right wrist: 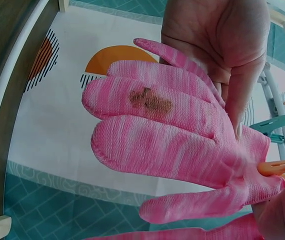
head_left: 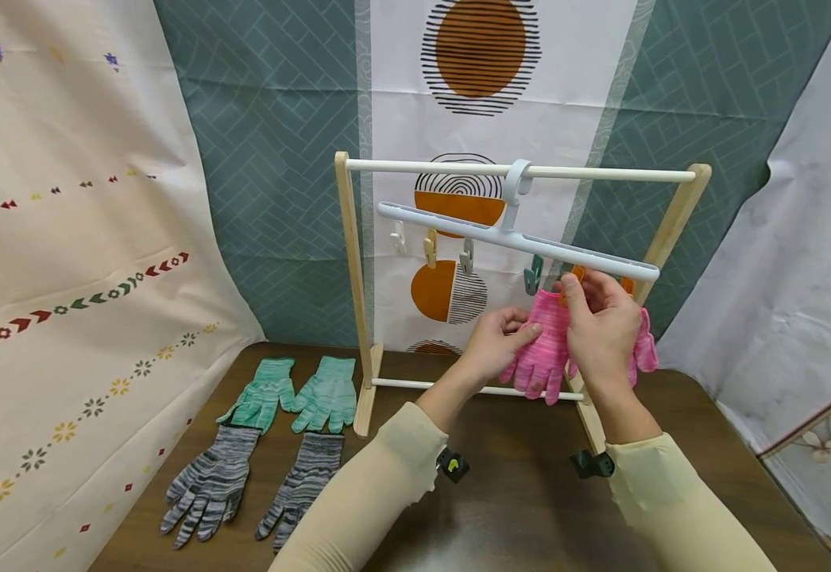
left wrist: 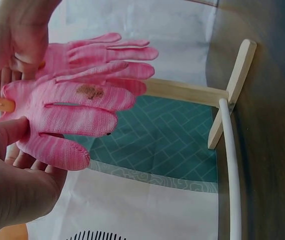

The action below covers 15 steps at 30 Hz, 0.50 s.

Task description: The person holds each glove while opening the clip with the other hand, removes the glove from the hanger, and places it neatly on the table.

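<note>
A pink glove [head_left: 544, 349] hangs fingers down from the white clip hanger [head_left: 515, 238] on a wooden rack [head_left: 354, 302]. It has a brown stain [right wrist: 150, 100] on one finger. My left hand [head_left: 504, 334] holds this glove, thumb [left wrist: 7, 132] on the front and fingers behind. My right hand [head_left: 597, 314] pinches the orange clip [head_left: 577, 275] at the glove's cuff; the clip [right wrist: 275, 167] also shows in the right wrist view. A second pink glove [head_left: 646, 345] hangs just behind my right hand.
Two green gloves [head_left: 294, 393] and two grey striped gloves [head_left: 258, 485] lie flat on the brown table [head_left: 515, 492], left of the rack. Along the hanger hang white, yellow, grey and teal clips [head_left: 533, 274]. Patterned cloth covers the back and side walls.
</note>
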{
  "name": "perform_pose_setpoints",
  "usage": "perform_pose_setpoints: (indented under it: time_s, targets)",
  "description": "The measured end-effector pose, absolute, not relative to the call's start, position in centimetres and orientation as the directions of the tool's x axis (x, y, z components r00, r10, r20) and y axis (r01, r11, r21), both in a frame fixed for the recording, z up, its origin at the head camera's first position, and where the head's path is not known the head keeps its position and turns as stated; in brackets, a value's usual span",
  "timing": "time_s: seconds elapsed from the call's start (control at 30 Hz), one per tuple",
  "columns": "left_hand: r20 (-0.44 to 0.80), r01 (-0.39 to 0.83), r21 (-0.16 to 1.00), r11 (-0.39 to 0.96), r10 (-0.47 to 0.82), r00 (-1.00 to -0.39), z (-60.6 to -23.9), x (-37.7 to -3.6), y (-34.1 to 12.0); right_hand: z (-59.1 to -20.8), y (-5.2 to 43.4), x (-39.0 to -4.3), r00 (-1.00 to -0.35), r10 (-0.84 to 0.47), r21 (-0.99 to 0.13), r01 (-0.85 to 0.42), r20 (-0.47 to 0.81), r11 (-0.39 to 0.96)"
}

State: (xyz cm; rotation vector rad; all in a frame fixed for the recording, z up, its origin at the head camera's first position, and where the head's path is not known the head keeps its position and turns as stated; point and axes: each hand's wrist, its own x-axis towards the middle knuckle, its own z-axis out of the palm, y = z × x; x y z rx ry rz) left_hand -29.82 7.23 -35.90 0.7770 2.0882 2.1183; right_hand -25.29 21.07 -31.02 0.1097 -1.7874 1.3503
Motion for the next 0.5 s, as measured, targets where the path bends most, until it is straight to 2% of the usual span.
perform_pose_setpoints:
  time_s: [0.5]
  targets:
    - [0.292, 0.287, 0.955, -0.074, 0.387, -0.874, -36.21, -29.86, 6.64, -31.06, 21.26, -25.62, -0.620, 0.428, -0.751, -0.500, 0.658, 0.431]
